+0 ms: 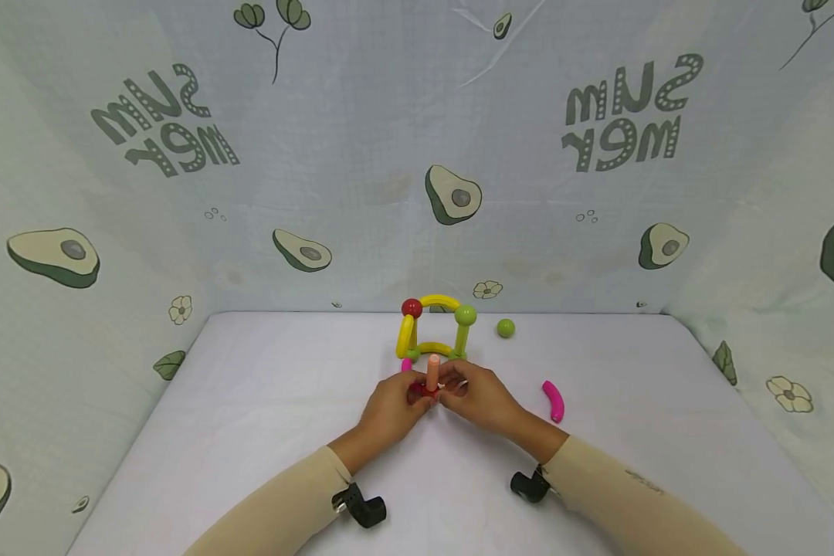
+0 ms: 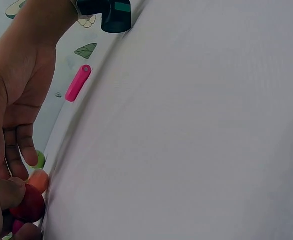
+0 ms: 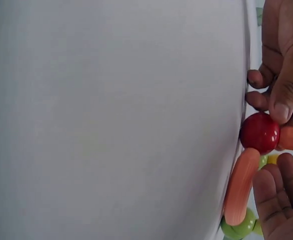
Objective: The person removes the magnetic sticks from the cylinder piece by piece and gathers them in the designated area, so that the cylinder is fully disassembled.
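Observation:
A red ball (image 3: 260, 133) carries an upright orange stick (image 1: 433, 373). My left hand (image 1: 392, 405) pinches this ball, its thumb pressed against the surface. A second orange stick (image 3: 242, 187) runs from the same ball toward a green ball (image 3: 239, 225). My right hand (image 1: 483, 395) is beside the upright stick, fingers loosely bent and fingertips close to the ball. Just behind the hands stands a frame of yellow sticks (image 1: 439, 301), a green stick (image 1: 462, 338), a red corner ball (image 1: 411, 308) and a green corner ball (image 1: 466, 315). A pink stick (image 1: 406, 364) shows partly behind my left fingers.
Right of the hands lies a loose curved pink stick (image 1: 554, 401). Near the table's back edge sits a loose green ball (image 1: 506, 328). The white-covered table (image 1: 285, 378) meets a printed cloth backdrop (image 1: 361, 154) behind it.

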### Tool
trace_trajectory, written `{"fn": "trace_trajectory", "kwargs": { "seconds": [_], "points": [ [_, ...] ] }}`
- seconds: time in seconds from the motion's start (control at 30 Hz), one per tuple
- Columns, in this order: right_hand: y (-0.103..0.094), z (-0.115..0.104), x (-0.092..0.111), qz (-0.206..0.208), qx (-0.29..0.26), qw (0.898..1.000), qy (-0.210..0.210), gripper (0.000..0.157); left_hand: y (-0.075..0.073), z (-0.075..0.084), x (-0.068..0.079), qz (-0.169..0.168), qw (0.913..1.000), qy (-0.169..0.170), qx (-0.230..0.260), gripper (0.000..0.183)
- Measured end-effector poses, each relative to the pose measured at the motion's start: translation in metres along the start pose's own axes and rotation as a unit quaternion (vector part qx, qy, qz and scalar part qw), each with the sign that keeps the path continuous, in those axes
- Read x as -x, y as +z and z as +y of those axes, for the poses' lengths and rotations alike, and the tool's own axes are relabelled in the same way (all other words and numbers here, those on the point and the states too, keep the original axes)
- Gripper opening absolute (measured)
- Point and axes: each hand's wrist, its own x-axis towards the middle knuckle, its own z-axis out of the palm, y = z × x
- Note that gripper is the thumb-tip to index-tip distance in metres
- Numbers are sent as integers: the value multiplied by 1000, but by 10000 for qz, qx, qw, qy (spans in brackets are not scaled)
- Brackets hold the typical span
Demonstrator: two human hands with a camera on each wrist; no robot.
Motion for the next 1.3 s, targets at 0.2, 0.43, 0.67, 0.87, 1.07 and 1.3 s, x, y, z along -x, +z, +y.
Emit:
{"fn": "trace_trajectory", "kwargs": {
  "seconds": [0.2, 0.43, 0.67, 0.87, 1.07, 1.3],
  "points": [
    [7, -4, -6, -115, 134, 9998, 88, 30, 0, -2, -2, -52, 10000, 22, -4, 20],
    [10, -6, -10, -29, 168, 9998, 71, 21, 0, -2, -3, -81, 10000, -37, -28, 24],
    [10, -7, -10, 60, 322, 9995, 50, 22, 1, -3, -4, -40, 10000, 18, -43, 23],
    [8, -10, -10, 34, 431, 9990, 137, 29, 1, -1, -5, -102, 9999, -47, -82, 23],
    [5, -12, -11, -25, 496, 9986, 176, 29, -1, 0, -5, -156, 9998, -127, -51, 22],
    [1, -15, -10, -104, 388, 9991, 150, 26, -1, 0, -5, -131, 9999, -97, -31, 19]
  ]
}}
